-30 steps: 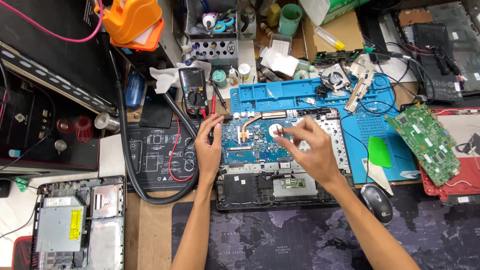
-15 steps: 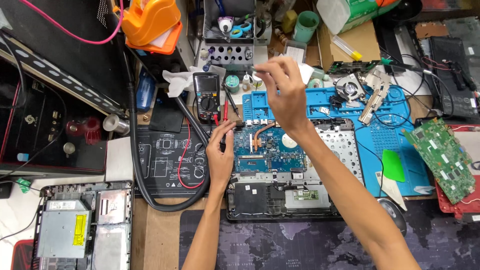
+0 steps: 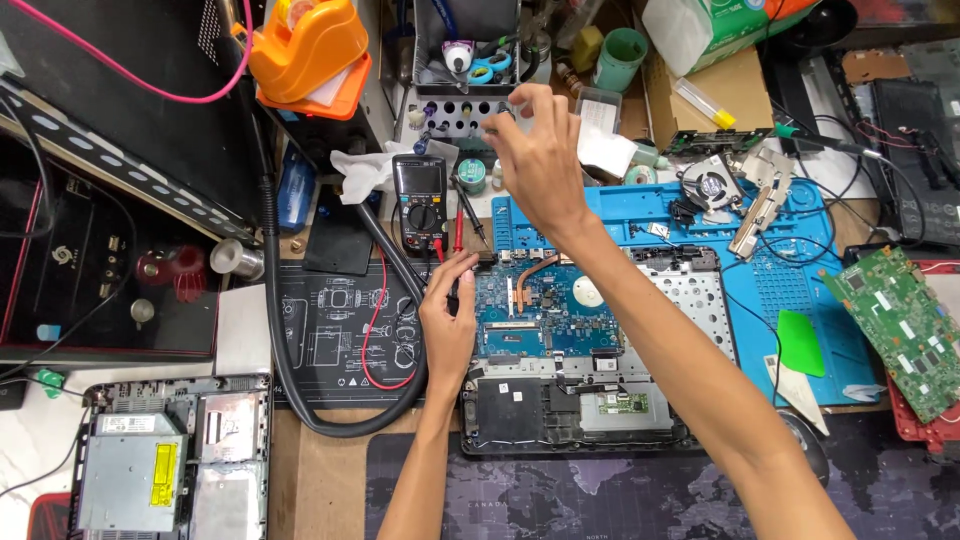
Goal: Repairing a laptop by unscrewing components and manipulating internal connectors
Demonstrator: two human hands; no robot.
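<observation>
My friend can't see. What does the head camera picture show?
The right hand reaches up to a grey tool holder while the left hand rests on an opened laptop. A black multimeter sits behind it on the cluttered bench.

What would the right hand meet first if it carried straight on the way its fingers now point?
Probably the grey tool rack at the back of the bench. The right hand points up-left towards it, though its height above the rack is unclear.

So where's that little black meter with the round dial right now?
In the head view the multimeter stands left of centre at the back of the bench, just above the left hand and left of the blue mat, with crumpled tissue on its left.
</observation>
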